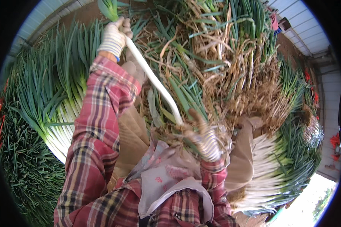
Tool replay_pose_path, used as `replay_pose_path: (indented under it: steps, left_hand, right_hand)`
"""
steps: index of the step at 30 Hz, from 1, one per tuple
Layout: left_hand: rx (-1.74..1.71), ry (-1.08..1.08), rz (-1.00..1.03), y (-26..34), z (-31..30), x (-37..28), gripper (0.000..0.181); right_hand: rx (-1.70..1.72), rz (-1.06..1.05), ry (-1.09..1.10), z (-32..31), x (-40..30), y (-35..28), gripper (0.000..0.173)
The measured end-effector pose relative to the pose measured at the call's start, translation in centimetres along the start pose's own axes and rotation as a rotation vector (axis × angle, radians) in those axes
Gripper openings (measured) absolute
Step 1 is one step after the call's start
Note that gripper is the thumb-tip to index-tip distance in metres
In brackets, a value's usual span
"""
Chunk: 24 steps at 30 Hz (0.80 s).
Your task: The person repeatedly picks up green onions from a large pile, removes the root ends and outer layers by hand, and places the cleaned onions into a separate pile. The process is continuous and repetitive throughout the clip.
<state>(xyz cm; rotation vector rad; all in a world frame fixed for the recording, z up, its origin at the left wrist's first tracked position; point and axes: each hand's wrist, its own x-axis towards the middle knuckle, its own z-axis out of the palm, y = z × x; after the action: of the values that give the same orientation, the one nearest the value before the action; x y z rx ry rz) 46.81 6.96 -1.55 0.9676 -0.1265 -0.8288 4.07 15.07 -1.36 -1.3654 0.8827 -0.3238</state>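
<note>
My left hand (pixel 115 37), in a striped knit glove, is closed around a large green onion (pixel 155 79) where its white stalk meets the green leaves. The stalk slants down to the right across my front, its root end beside my right hand (pixel 203 136). That hand wears a striped glove with soiled fingers, which are spread apart; whether they touch the root end I cannot tell. Stripped leaves and dry husks (pixel 182 71) lie between my legs.
Cleaned green onions (pixel 65 122) lie in a row at left, with dark green leaves (pixel 31 161) beyond. Unpeeled onions with brown roots (pixel 261 82) are heaped at upper right. More white-stalked onions (pixel 264 176) lie at lower right. Pale panelled walls (pixel 304 25) stand behind.
</note>
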Motion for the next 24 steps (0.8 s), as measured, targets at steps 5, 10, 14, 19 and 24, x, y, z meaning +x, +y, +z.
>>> replay_pose_path:
  steps: [5, 10, 14, 19, 24]
  left_hand:
    - [0.148, 0.024, -0.029, -1.1, 2.9, -3.6, 0.017]
    - [0.082, -0.142, -0.125, -2.7, 4.9, -2.5, 0.017]
    - [0.249, -0.351, -0.093, -4.6, 5.9, -4.6, 0.017]
    - [0.072, -0.341, -0.375, -11.7, 8.5, 2.4, 0.039]
    - [0.131, -1.127, -0.557, -21.1, 31.0, -10.8, 0.043]
  right_hand:
    - [0.061, 0.083, 0.078, 4.4, 1.7, -0.4, 0.048]
    - [-0.096, -0.010, 0.183, 3.1, -1.9, 2.2, 0.027]
    - [-0.662, -0.023, 0.328, -1.2, -8.8, 5.5, 0.024]
    - [-0.649, 0.109, 0.371, -4.4, -15.8, 7.7, 0.025]
    - [-0.490, 0.266, 0.753, -4.3, -21.4, 10.8, 0.020]
